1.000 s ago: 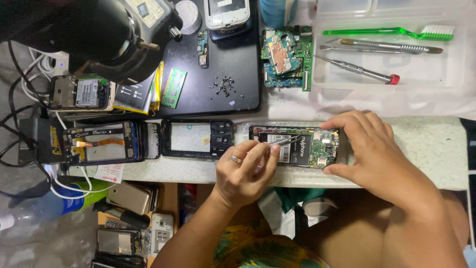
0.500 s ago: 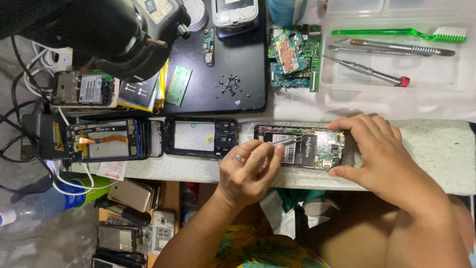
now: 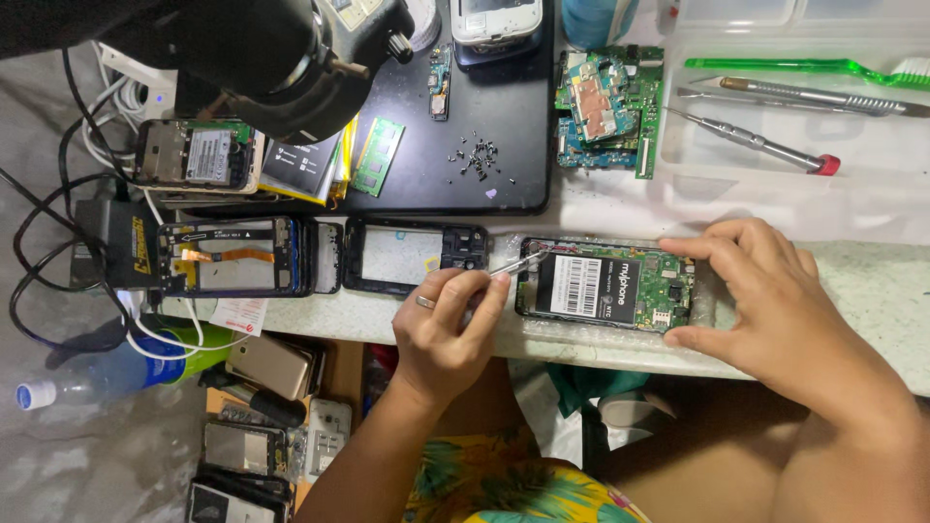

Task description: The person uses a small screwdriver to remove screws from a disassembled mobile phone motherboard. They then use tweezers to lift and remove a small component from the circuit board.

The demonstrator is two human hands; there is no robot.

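Head view looks straight down on a pale speckled surface [image 3: 852,291] crowded with phone parts; the left hand [image 3: 448,324], with a ring on one finger, has its grip closed on thin metal tweezers [image 3: 516,263], pinched between thumb and fingertips; the tweezer tip reaches the upper left corner of the opened phone [image 3: 605,286], which lies flat near the front edge of the surface, its back cover off, so the battery with a white label and the green board at its right end are visible; the right hand [image 3: 765,300] steadies this phone at its right end; the fingers rest along the upper edge and the thumb presses the lower right corner, so its grip is half closed around the phone end, not lifting it.

Just left of the opened phone lies an empty black phone frame [image 3: 412,257]; further left is another opened phone [image 3: 228,257] with an orange flex cable inside; behind them is a black mat [image 3: 455,116] with a small heap of screws [image 3: 477,160] and a green memory module [image 3: 377,157] at its left edge; at the right of the mat is a pile of green circuit boards [image 3: 605,111]; further right, on a white tray [image 3: 872,194], lie a green toothbrush [image 3: 804,68] and a screwdriver with red cap [image 3: 756,142]; a dark lamp or microscope head [image 3: 262,53] is over the upper left.
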